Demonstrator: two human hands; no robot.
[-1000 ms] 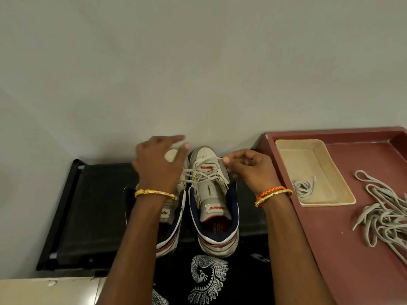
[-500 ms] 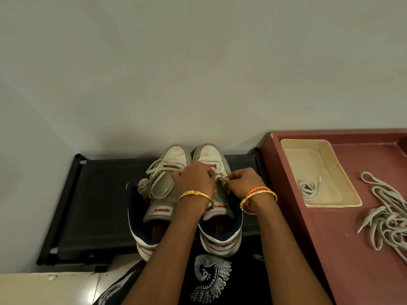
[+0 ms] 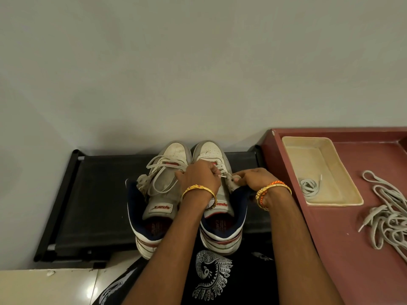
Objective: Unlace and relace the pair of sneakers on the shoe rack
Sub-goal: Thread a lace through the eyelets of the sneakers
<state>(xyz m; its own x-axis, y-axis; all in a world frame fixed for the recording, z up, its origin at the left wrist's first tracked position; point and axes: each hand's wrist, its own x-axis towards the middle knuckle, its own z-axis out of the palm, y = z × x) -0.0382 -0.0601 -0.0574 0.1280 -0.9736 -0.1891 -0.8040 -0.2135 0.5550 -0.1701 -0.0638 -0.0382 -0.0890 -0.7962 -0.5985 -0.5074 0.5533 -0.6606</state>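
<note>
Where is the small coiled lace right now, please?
In the head view, the coiled lace lies inside the beige tray on the red table, right of the sneakers.

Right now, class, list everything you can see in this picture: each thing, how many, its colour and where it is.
sneakers: two, white with navy collars, side by side on the rack
shoe rack: one, black, against the wall
large tray: one, maroon, right of the rack
small tray: one, cream, inside the large tray
coiled lace: one, grey, in the small tray
loose laces: a pile, grey, on the large tray
left hand: grip on the right sneaker's lace
right hand: pinching the same lace
</note>
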